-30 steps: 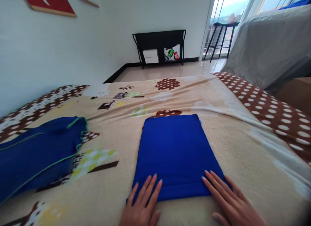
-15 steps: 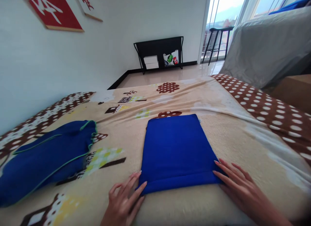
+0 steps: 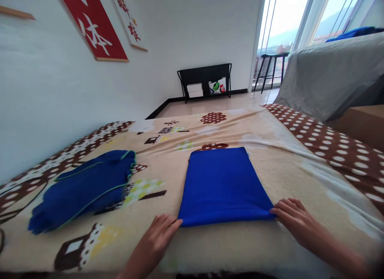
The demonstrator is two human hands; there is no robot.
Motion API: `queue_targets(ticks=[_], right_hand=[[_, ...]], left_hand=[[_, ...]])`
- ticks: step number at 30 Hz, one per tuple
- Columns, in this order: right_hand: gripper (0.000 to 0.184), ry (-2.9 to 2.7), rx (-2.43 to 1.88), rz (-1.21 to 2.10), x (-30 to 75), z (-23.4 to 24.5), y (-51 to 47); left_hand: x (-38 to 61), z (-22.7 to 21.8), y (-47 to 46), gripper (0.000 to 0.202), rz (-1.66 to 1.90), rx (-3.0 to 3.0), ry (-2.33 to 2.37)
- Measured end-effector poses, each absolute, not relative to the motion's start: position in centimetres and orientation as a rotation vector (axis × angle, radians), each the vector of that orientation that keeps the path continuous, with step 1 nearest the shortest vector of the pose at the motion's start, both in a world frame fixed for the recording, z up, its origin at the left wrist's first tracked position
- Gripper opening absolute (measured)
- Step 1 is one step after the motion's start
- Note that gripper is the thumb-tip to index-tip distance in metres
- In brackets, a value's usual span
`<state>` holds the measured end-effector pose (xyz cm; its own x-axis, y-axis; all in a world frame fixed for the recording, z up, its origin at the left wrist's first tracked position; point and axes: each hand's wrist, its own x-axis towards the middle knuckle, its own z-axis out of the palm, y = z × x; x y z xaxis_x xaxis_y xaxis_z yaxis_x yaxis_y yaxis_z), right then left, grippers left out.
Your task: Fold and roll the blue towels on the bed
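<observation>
A bright blue folded cloth [image 3: 220, 183] lies flat on the patterned blanket [image 3: 234, 247], its near edge running between my two hands. My left hand [image 3: 159, 235] is closed at the cloth's near left corner, thumb and fingers pinching it. At the near right corner my right hand [image 3: 295, 219] grips the edge, and small creases run in from there. To the left lies a darker blue cloth [image 3: 87, 189] with green edging, loosely bunched; neither hand touches it.
A dark cord [image 3: 27, 207] lies at the left edge of the blanket. Beyond the bed stand a black rack [image 3: 205, 77] and a black stool [image 3: 271, 67]. At right are a grey covered piece [image 3: 333, 71] and a cardboard box [image 3: 363, 121]. Scrolls [image 3: 96, 35] hang on the wall.
Both hands have gone from lying with fingers stretched to pinching the cloth's near corners. The near fold band has flattened or been taken in. The view has tilted up and shifted left.
</observation>
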<state>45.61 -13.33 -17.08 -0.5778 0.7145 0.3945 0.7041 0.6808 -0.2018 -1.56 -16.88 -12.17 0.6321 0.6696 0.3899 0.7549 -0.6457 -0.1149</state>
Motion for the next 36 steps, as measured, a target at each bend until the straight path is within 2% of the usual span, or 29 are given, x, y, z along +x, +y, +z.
queue_targets(ticks=[4, 7, 10, 13, 15, 18, 21, 24, 28, 32, 36], right_hand=[[0.018, -2.514, -1.144, 0.376, 45.6, -14.9, -13.0], [0.021, -2.519, -1.183, 0.403, 45.7, -15.1, -12.8], [0.024, -2.494, -1.249, 0.189, 45.2, -16.2, -13.0], [0.029, -2.254, -1.449, -0.272, 42.3, -17.2, -14.1], [0.032, -2.093, -1.491, -0.447, 38.7, -17.5, -15.2], [0.037, -2.155, -1.245, -0.294, 33.1, -17.9, -16.4], [0.048, -2.296, -1.104, -0.117, 30.8, -18.5, -16.5], [0.06, -2.417, -1.164, -0.072, 32.7, -18.9, -15.8], [0.067, -2.502, -1.207, -0.083, 36.4, -18.4, -15.1], [0.063, -2.382, -1.153, -0.125, 35.7, -17.9, -15.0], [0.047, -2.28, -1.044, -0.094, 31.6, -17.6, -14.9]], left_hand=[[-1.3, -10.6, -16.5, 0.027, -0.411, -2.831, -1.334], [-1.1, -10.8, -16.2, 0.024, -0.312, -2.886, -1.458], [0.0, -12.4, -16.0, 0.024, -0.368, -2.663, -1.533], [3.4, -14.5, -16.1, 0.033, -0.518, -2.163, -1.718], [6.7, -15.6, -16.4, 0.036, -0.632, -1.874, -1.777], [10.9, -16.7, -16.9, 0.031, -0.765, -2.027, -1.607], [11.4, -17.5, -17.0, 0.037, -0.802, -2.372, -1.37], [8.6, -17.9, -16.8, 0.045, -0.713, -2.447, -1.33], [5.1, -17.5, -16.8, 0.045, -0.603, -2.425, -1.4], [6.0, -16.5, -17.0, 0.041, -0.6, -2.3, -1.403], [10.3, -15.9, -15.8, 0.047, -0.681, -2.405, -1.226]])
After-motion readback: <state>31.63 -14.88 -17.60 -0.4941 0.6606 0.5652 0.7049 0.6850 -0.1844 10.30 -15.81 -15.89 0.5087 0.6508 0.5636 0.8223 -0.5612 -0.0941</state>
